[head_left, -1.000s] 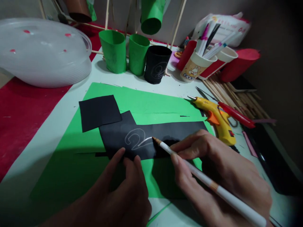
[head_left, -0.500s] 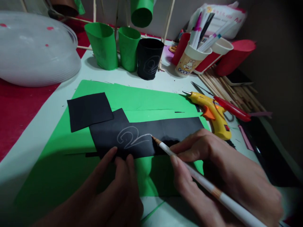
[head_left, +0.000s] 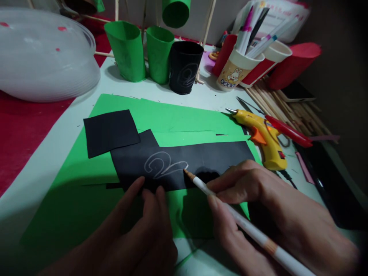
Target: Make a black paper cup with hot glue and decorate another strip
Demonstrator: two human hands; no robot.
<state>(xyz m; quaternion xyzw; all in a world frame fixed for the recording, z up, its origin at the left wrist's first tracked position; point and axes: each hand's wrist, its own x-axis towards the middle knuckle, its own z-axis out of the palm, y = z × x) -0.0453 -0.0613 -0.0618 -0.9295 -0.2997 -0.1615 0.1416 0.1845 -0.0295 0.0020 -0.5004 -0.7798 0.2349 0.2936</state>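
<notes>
- The black paper strip (head_left: 201, 157) lies flat on a green sheet (head_left: 172, 119), its long axis running left to right, just ahead of both hands.
- The right hand (head_left: 273, 214) is nearer the drawn white outline (head_left: 161, 166). It is clamped on a white pencil (head_left: 253, 230), whose tip meets the line's right end.
- The left hand (head_left: 138, 230) holds nothing. Its spread fingers press the strip's near edge.
- A black square (head_left: 110, 132) overlaps the strip's left end.
- A glue gun (head_left: 264, 138) lies to the right on the pale table (head_left: 178, 97).
- Green cups (head_left: 126, 50), a black cup (head_left: 184, 67) and a pen cup (head_left: 235, 73) stand behind.
</notes>
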